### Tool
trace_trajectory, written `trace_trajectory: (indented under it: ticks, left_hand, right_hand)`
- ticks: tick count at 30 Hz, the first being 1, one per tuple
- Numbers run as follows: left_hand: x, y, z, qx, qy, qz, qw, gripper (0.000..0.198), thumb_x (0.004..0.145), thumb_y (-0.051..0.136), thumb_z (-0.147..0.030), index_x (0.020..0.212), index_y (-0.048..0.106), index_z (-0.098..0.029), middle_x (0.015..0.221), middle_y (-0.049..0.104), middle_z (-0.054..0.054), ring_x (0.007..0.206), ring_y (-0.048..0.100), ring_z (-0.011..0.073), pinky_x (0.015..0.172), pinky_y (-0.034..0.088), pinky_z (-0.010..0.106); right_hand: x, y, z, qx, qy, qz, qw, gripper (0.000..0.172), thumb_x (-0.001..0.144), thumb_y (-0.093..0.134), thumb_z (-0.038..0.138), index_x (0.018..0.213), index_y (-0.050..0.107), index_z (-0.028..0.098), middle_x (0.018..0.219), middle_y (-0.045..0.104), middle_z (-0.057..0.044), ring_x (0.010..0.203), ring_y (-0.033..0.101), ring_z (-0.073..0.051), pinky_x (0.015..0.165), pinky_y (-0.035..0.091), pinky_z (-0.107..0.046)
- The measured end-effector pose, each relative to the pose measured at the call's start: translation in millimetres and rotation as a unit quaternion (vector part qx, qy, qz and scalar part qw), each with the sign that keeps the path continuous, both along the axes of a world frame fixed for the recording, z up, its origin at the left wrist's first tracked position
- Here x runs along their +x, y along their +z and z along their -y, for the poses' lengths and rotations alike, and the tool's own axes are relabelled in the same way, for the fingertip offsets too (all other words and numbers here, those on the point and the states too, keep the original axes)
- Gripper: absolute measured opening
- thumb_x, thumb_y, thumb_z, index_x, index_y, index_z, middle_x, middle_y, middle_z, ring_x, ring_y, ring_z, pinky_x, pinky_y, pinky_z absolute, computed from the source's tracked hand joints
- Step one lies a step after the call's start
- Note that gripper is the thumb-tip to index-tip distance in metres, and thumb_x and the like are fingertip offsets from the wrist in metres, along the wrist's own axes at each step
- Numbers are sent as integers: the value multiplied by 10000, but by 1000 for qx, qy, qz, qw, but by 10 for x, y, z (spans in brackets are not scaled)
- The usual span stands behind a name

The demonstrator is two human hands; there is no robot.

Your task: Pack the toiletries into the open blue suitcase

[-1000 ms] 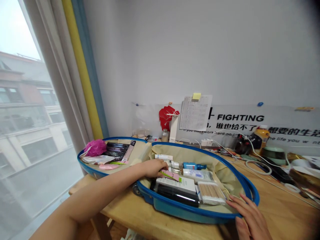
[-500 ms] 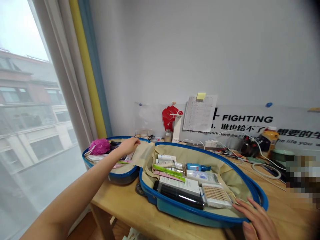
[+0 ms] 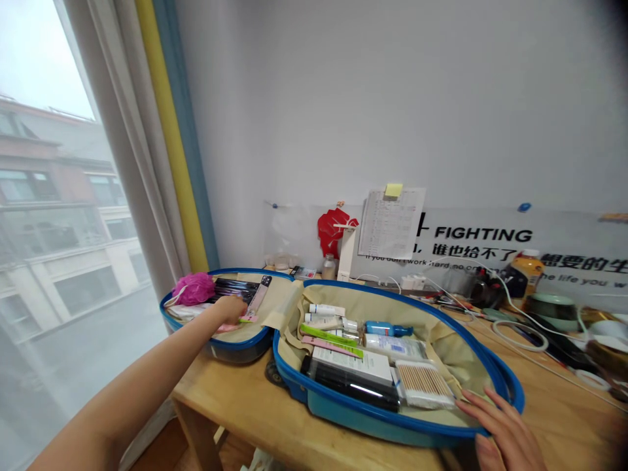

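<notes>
A blue-rimmed suitcase (image 3: 392, 428) lies spread open on the wooden table, beige lining showing in both halves. My left hand (image 3: 232, 309) is down in the left half, fingers curled and mostly hidden, among a pink-and-green packet (image 3: 249, 319), black slim items (image 3: 235, 288) and a purple bath puff (image 3: 193, 288). What it holds, if anything, cannot be made out. Over the near right rim rests my right hand (image 3: 505, 428), fingers spread, beside a pack of cotton swabs (image 3: 424, 384). Next to the swabs lie a black glossy case (image 3: 350, 386), a white box (image 3: 353, 362) and a blue bottle (image 3: 387, 328).
Behind the suitcase stand a small glass bottle (image 3: 329, 267) and a white upright holder (image 3: 347, 254). White cables (image 3: 520, 337), a green-lidded jar (image 3: 549, 309) and an orange-labelled bottle (image 3: 527, 275) crowd the right side. A curtain (image 3: 122, 144) hangs by the window.
My left hand has moved left and toward me, from the lining near the hinge down onto the items in the left half. My right hand stays on the rim.
</notes>
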State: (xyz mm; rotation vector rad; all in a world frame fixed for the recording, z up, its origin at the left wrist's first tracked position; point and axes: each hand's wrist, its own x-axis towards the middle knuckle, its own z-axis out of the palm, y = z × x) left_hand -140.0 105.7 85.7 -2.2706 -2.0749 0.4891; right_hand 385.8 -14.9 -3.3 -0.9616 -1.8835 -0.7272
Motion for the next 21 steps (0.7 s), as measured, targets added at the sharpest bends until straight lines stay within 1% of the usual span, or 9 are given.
trace_trajectory:
  ticks: [3, 6, 8, 10, 13, 14, 16, 19, 21]
  left_hand:
    - [11, 7, 37, 12, -12, 17, 1000, 221, 676, 650, -179, 897, 649, -175, 1068, 679, 160, 1054, 615, 317, 878, 464, 397]
    - [47, 55, 100, 33, -13, 50, 998, 218, 792, 555, -245, 991, 600, -168, 969, 701, 135, 921, 660, 282, 796, 488, 359]
    - [108, 129, 131, 58, -19, 75, 995, 239, 870, 451, -268, 1052, 566, -162, 948, 703, 125, 877, 670, 260, 775, 492, 340]
    - [227, 238, 146, 94, -36, 103, 990, 293, 915, 362, -254, 1135, 527, -154, 1052, 683, 137, 952, 660, 247, 831, 484, 336]
    - [562, 418, 166, 150, -76, 142, 975, 386, 948, 300, -250, 1302, 424, -161, 1291, 577, 140, 1151, 579, 225, 979, 425, 336]
    - [714, 464, 178, 160, -102, 154, 970, 406, 952, 302, -253, 1338, 397, -171, 1325, 552, 131, 1188, 554, 217, 1010, 406, 332]
    - [1054, 508, 211, 162, -179, 173, 955, 423, 954, 324, -256, 1368, 386, -190, 1324, 548, 115, 1198, 544, 208, 1027, 398, 321]
    - [1538, 432, 258, 116, -301, 149, 935, 416, 950, 372, -250, 1355, 430, -174, 1245, 576, 130, 1085, 612, 211, 958, 457, 317]
    - [1767, 316, 271, 84, -332, 95, 935, 396, 951, 388, -252, 1329, 467, -160, 1191, 591, 139, 989, 650, 211, 882, 497, 314]
  right_hand:
    - [-10, -3, 5, -7, -3, -6, 1000, 274, 943, 346, 291, 1063, 573, 196, 1031, 638, -103, 1136, 540, -269, 880, 435, -403]
    - [-12, -15, 7, -6, -1, -28, 1000, 281, 941, 350, 305, 1058, 590, 217, 1028, 656, -87, 1123, 562, -260, 887, 444, -402]
    - [-6, -27, 5, -9, 0, -39, 999, 285, 937, 363, 321, 1052, 605, 224, 1036, 668, -80, 1117, 575, -258, 891, 451, -405]
    - [4, -40, 2, -13, 0, -43, 999, 289, 932, 376, 334, 1048, 616, 224, 1039, 674, -79, 1119, 581, -263, 894, 457, -413]
    - [15, -57, 1, -19, -2, -45, 999, 282, 926, 385, 320, 1062, 611, 219, 1051, 673, -85, 1133, 577, -270, 891, 465, -420]
    - [17, -61, 2, -20, -2, -46, 999, 278, 925, 387, 313, 1065, 608, 219, 1054, 672, -86, 1133, 577, -271, 886, 469, -421]
    - [19, -61, 5, -22, -4, -49, 999, 277, 924, 386, 311, 1063, 609, 223, 1051, 673, -85, 1125, 583, -272, 883, 474, -427]
    - [19, -46, 16, -32, -8, -50, 998, 287, 924, 384, 324, 1059, 620, 232, 1048, 679, -78, 1111, 595, -268, 890, 481, -433]
    - [15, -30, 27, -37, -7, -48, 998, 294, 928, 383, 330, 1055, 629, 233, 1054, 680, -75, 1113, 597, -262, 888, 488, -426]
